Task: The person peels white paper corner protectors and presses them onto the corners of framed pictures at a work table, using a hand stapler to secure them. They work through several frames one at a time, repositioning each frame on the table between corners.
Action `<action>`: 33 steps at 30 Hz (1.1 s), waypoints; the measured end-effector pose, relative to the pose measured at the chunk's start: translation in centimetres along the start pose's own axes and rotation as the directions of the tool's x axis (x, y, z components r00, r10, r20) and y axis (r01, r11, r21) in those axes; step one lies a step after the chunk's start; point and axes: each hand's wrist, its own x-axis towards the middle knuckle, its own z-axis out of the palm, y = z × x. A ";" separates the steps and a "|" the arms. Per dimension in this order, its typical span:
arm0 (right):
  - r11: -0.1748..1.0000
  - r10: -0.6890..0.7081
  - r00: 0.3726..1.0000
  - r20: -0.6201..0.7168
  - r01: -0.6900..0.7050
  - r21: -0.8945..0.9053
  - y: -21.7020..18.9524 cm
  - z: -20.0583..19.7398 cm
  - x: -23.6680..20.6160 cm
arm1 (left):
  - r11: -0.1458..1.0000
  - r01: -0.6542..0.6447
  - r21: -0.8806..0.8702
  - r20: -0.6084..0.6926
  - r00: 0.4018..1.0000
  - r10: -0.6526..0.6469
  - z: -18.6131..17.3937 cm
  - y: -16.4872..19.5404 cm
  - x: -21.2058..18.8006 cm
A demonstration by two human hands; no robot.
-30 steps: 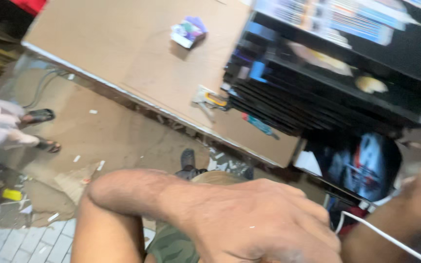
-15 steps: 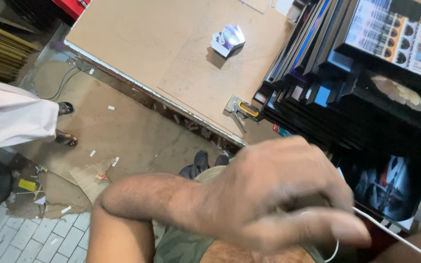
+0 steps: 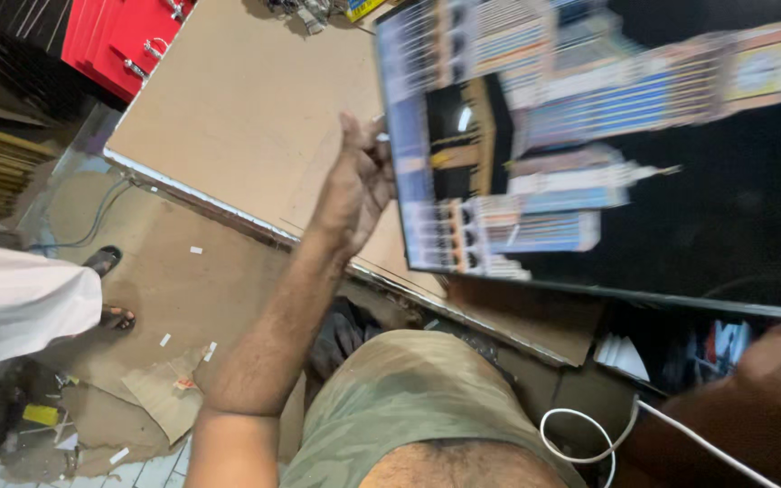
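A large glossy picture (image 3: 607, 154) of lit buildings on a black night ground fills the upper right, held over the brown board table (image 3: 246, 117). My left hand (image 3: 354, 181) is stretched out and closed on the picture's left edge, thumb toward the table. My right hand (image 3: 775, 361) is a blurred shape at the lower right, just under the picture's bottom edge; its grip is hidden.
A person in a white garment (image 3: 11, 303) stands at the left, with a sandalled foot (image 3: 101, 262) on floor cardboard. Red panels (image 3: 124, 36) lean beyond the table's far corner. A white cable (image 3: 589, 425) loops by my lap. Paper scraps litter the floor.
My left hand went from close to the camera out to the picture's left edge and closed on it. The picture now hangs large over the table; the view swung up and right.
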 end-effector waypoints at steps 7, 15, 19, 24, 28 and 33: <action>0.994 -0.058 0.766 0.640 -0.017 0.110 -7.2 13.8 -8.3 | 0.834 -0.535 -0.135 -0.109 0.845 0.524 -18.4 19.0 1.8; 0.985 0.035 0.608 0.793 0.112 -0.130 -5.7 35.7 -13.0 | 0.397 -0.537 0.744 0.169 0.727 0.666 -22.8 28.5 -2.0; 0.931 -0.200 0.675 0.710 0.358 -0.078 -4.7 42.4 -14.2 | 0.142 -0.498 0.855 0.387 0.797 0.465 -19.9 28.1 -0.6; 0.941 -0.091 0.475 0.875 0.329 -0.080 -2.2 46.6 -12.7 | 0.079 -0.531 0.844 0.462 0.794 0.396 -18.0 28.0 1.9; 0.964 0.057 0.393 0.918 0.217 -0.153 -1.5 47.3 -11.8 | 0.071 -0.538 0.840 0.472 0.789 0.393 -18.1 29.0 2.3; 0.942 0.128 0.535 0.835 0.198 -0.271 -2.5 46.6 -11.0 | 0.158 -0.560 0.813 0.455 0.781 0.427 -17.9 28.8 3.4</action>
